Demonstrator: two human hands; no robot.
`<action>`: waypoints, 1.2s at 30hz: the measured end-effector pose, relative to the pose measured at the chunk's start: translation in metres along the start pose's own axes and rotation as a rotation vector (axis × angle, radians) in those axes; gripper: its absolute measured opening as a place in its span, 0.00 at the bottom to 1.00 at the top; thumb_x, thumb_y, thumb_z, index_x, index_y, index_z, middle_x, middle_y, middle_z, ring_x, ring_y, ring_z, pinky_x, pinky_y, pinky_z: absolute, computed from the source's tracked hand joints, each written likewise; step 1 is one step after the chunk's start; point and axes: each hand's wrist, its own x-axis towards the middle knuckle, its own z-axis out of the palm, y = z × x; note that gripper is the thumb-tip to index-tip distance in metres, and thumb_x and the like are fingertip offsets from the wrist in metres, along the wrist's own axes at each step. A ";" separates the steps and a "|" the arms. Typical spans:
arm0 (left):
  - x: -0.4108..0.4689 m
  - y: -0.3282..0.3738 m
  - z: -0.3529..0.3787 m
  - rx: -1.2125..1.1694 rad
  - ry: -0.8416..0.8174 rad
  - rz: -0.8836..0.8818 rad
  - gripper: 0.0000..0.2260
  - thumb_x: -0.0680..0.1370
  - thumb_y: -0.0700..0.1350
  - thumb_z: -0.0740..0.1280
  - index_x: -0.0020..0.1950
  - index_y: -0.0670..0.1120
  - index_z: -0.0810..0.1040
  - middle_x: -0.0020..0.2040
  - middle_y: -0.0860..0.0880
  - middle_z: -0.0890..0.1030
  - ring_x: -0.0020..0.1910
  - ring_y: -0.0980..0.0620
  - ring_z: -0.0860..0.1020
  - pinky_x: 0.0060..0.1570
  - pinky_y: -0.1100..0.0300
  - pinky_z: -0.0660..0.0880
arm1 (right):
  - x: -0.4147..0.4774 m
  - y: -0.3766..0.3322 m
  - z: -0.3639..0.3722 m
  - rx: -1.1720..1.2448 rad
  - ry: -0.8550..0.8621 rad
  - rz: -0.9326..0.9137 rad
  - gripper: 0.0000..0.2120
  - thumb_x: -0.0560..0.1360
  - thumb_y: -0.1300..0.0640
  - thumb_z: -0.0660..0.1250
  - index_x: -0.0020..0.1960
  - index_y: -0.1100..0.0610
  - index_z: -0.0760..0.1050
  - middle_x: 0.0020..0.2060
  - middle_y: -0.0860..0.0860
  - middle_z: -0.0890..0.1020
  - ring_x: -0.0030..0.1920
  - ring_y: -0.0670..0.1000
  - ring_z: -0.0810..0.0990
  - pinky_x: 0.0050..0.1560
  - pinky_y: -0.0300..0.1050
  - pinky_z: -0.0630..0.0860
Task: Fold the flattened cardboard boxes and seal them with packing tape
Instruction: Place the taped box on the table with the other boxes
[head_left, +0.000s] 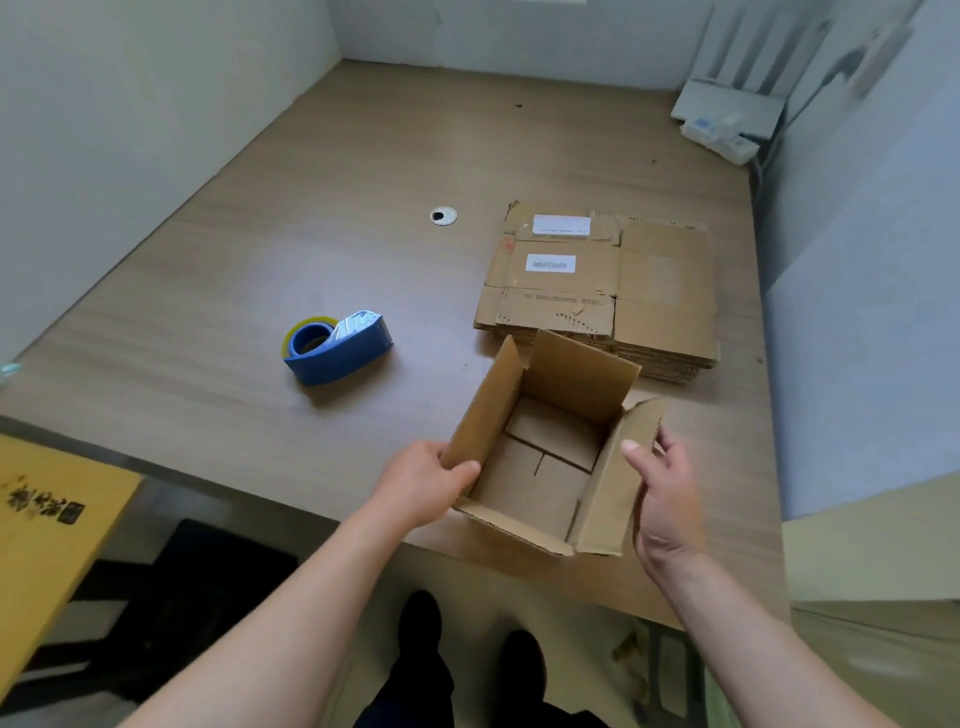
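An opened-up brown cardboard box (545, 462) stands near the table's front edge, top flaps up, its bottom flaps folded in. My left hand (423, 480) grips the lower end of the box's left flap, thumb inside. On the other side, my right hand (662, 499) holds the right flap (631, 467), thumb on its inner face and fingers behind it. A stack of flattened cardboard boxes (602, 288) with white labels lies just beyond the box. A blue tape dispenser (337, 345) with a roll of packing tape sits to the left, apart from both hands.
The wooden table (311, 208) has a round cable hole (443, 215) in its middle. White items (727, 122) lie at the far right corner. White partitions wall the table's sides and back. A yellow board (49, 514) sits at the lower left.
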 end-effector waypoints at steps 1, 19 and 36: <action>-0.006 -0.004 0.006 -0.104 0.009 0.029 0.14 0.76 0.54 0.69 0.61 0.55 0.80 0.56 0.57 0.81 0.54 0.54 0.80 0.58 0.50 0.78 | -0.003 0.002 -0.001 -0.058 -0.058 -0.024 0.28 0.76 0.54 0.69 0.74 0.54 0.67 0.66 0.54 0.78 0.66 0.54 0.76 0.68 0.59 0.73; -0.055 -0.007 0.040 0.062 0.140 0.273 0.32 0.78 0.47 0.62 0.75 0.68 0.50 0.65 0.49 0.71 0.60 0.48 0.74 0.63 0.54 0.69 | -0.042 0.027 0.003 -0.848 -0.384 -0.330 0.39 0.78 0.60 0.65 0.81 0.45 0.48 0.80 0.43 0.52 0.79 0.45 0.51 0.79 0.51 0.57; -0.207 -0.178 -0.042 -0.061 0.468 0.063 0.31 0.77 0.44 0.61 0.78 0.61 0.57 0.68 0.51 0.71 0.61 0.48 0.74 0.56 0.59 0.71 | -0.204 0.063 0.144 -0.918 -0.675 -0.538 0.36 0.78 0.66 0.60 0.81 0.48 0.52 0.77 0.44 0.60 0.74 0.42 0.60 0.73 0.28 0.54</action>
